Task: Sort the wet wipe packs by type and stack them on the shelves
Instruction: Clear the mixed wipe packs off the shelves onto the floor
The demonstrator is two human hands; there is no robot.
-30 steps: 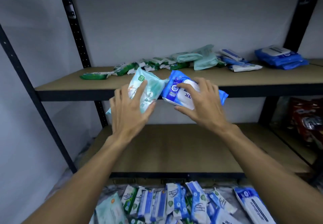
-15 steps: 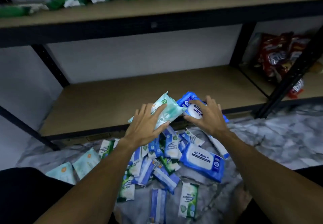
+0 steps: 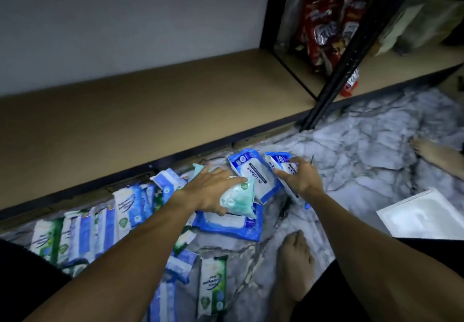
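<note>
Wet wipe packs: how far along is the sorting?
No sorted stack shows on the shelf in view. In hand: the left hand grips a pale green pack, the right hand a blue pack. Left: many packs scattered on the floor.

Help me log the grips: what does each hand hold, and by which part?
The left hand grips a pale teal pack across its middle. The right hand holds a blue-and-white pack, fingers curled over its white label.
</note>
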